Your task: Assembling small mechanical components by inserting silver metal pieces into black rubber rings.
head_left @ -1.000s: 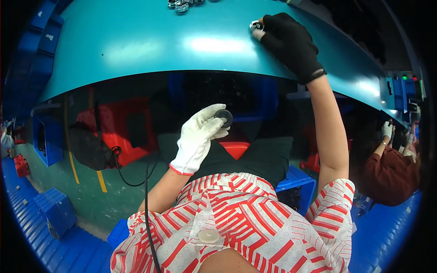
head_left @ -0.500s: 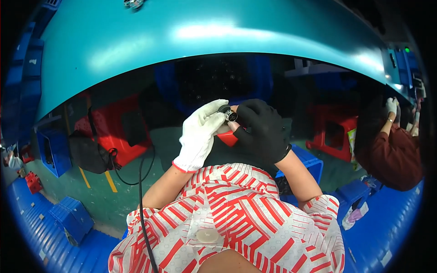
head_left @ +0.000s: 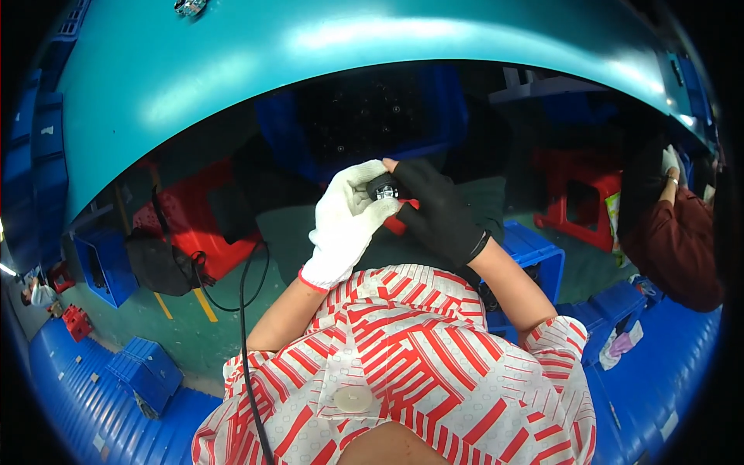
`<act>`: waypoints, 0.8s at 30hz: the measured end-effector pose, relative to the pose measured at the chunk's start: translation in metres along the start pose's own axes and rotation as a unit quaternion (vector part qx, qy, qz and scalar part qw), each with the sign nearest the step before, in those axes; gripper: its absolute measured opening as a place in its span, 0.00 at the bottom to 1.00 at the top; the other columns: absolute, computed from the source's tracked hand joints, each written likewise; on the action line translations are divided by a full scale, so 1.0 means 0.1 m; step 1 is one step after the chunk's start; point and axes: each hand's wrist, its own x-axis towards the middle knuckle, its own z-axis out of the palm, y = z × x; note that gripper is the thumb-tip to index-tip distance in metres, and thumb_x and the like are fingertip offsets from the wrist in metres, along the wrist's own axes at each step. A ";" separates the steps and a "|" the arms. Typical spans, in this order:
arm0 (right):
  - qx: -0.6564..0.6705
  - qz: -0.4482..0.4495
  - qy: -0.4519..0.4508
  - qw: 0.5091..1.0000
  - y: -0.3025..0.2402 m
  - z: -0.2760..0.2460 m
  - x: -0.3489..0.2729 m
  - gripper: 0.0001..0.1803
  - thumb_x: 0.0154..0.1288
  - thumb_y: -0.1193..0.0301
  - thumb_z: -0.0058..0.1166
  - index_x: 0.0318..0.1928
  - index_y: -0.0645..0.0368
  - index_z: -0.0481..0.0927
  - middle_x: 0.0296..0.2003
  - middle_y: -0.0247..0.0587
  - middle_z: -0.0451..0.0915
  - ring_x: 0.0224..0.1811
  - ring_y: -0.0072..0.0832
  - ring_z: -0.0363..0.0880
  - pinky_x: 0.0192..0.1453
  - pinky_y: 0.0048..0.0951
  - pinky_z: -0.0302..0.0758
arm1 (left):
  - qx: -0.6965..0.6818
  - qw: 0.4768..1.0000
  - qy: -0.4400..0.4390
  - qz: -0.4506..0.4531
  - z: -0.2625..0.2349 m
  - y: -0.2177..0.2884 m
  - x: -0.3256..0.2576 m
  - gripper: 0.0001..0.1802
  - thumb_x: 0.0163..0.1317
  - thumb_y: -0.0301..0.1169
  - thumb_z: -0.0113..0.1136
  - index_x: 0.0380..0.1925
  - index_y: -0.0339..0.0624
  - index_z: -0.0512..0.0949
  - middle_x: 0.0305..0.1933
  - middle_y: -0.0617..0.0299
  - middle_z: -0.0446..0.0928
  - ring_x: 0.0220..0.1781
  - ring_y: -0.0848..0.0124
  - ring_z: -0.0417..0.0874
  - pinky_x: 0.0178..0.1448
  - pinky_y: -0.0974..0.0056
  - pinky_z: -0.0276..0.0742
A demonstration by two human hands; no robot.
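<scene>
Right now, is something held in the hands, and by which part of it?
The left hand holds a small black and silver part by its outer edge. Whether the right hand, close beside it, touches it cannot be told.

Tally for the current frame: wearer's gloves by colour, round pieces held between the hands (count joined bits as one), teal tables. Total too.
White glove: 1
Black glove: 1
Black-and-silver round piece: 1
Teal table: 1
Total: 4
</scene>
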 end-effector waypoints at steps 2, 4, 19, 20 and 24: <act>-0.049 -0.010 -0.036 0.998 0.07 0.04 -0.03 0.31 0.51 0.80 0.59 0.59 0.59 0.70 0.44 0.48 0.77 0.43 0.40 0.79 0.45 0.35 0.75 | -0.025 1.000 0.006 -0.002 0.03 0.00 -0.02 0.25 0.53 0.19 0.63 0.53 0.31 0.69 0.48 0.52 0.75 0.48 0.67 0.80 0.55 0.66 0.78; -0.075 -0.020 -0.030 0.997 0.08 0.08 -0.04 0.31 0.51 0.81 0.58 0.59 0.60 0.70 0.45 0.49 0.77 0.41 0.40 0.79 0.44 0.33 0.76 | -0.052 0.999 0.014 -0.003 0.05 -0.01 -0.03 0.26 0.53 0.19 0.64 0.53 0.32 0.69 0.49 0.52 0.74 0.49 0.68 0.80 0.55 0.66 0.78; -0.053 0.004 -0.046 0.998 0.12 0.17 0.05 0.18 0.51 0.74 0.63 0.44 0.60 0.75 0.37 0.46 0.79 0.35 0.40 0.80 0.37 0.35 0.76 | 0.235 0.971 0.039 0.025 -0.03 0.01 0.00 0.19 0.54 0.27 0.65 0.45 0.34 0.74 0.36 0.55 0.80 0.36 0.71 0.83 0.43 0.70 0.78; -0.053 0.004 -0.047 0.997 0.13 0.17 0.05 0.18 0.51 0.74 0.63 0.44 0.60 0.75 0.37 0.46 0.79 0.35 0.40 0.80 0.37 0.35 0.76 | 0.234 0.971 0.040 0.024 -0.04 0.01 0.00 0.19 0.54 0.27 0.65 0.45 0.34 0.74 0.36 0.55 0.80 0.36 0.71 0.83 0.43 0.70 0.78; -0.106 -0.016 -0.080 0.991 0.11 0.17 0.05 0.18 0.52 0.73 0.63 0.44 0.60 0.76 0.37 0.46 0.79 0.36 0.41 0.80 0.39 0.36 0.76 | 0.252 0.967 0.035 0.012 -0.05 -0.05 0.03 0.19 0.55 0.27 0.65 0.46 0.33 0.73 0.36 0.55 0.80 0.34 0.71 0.83 0.41 0.71 0.79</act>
